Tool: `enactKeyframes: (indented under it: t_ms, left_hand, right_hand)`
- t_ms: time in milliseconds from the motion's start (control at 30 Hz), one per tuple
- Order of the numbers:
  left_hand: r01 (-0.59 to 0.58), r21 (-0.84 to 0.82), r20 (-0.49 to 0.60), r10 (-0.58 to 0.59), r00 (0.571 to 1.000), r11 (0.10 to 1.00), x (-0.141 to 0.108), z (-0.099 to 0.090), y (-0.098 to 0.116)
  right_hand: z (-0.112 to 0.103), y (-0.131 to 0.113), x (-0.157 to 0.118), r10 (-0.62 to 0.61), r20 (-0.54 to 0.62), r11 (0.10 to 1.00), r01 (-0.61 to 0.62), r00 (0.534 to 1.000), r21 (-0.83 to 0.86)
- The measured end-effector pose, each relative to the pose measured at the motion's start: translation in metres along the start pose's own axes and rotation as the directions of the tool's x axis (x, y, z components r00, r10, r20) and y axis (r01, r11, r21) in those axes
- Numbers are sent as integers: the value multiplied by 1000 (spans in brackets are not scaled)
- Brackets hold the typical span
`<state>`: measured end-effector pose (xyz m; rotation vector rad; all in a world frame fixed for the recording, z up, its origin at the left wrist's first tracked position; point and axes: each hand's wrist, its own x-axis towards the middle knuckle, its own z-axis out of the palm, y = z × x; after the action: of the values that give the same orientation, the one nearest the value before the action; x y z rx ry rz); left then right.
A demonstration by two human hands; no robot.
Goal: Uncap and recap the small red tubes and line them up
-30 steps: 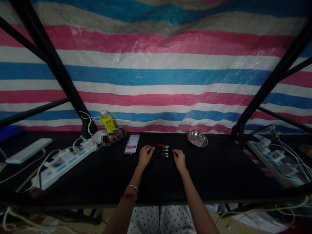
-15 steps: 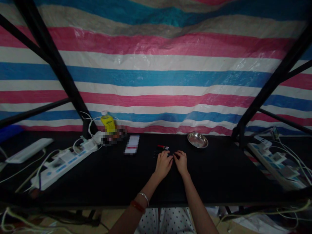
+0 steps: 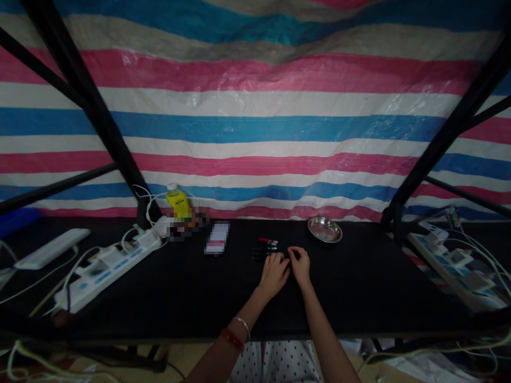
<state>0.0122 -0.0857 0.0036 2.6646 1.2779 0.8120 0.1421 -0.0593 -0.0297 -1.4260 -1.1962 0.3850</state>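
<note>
On the black tabletop, in front of my hands, lies a slim red piece [image 3: 267,241] with a silvery end. Just nearer to me is a slim black piece [image 3: 265,249] with a pale tip, and another dark one is partly covered by my fingers. My left hand [image 3: 274,272] rests low over the table with its fingers curled and bunched together beside these pieces. A short gap to the right, my right hand [image 3: 300,264] has thumb and forefinger drawn into a pinch. Whatever sits between the fingers of either hand is too small and dark to name.
A round metal dish [image 3: 324,230] stands at the back right. Left of the slim pieces lie a phone [image 3: 217,238] and a yellow bottle [image 3: 179,203]. Power strips with cables [image 3: 107,268] run along the left side and the right side [image 3: 459,271]. Black frame posts flank the table.
My left hand has shifted slightly right and toward me, uncovering more of the black pieces. My right hand has moved a little to the right, and the gap between the hands is wider.
</note>
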Motion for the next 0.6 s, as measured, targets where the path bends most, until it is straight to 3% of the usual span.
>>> enactKeyframes:
  t_ms: [133, 267, 467, 600]
  left_hand:
    - [-37, -6, -6, 37, 999, 999, 0, 3, -1]
    - [-26, -8, 28, 27, 999, 1000, 0, 5, -1]
    - [-46, -61, 76, 51, 996, 997, 0, 5, -3]
    - [-38, -97, 69, 44, 997, 995, -1, 7, -4]
  right_hand:
    - [1, 2, 1, 120, -141, 969, -85, 983, 234]
    - [3, 7, 3, 191, -203, 943, -122, 960, 308]
    - [4, 10, 4, 171, -197, 957, -115, 965, 266]
    - [4, 8, 2, 196, -175, 935, -130, 965, 330]
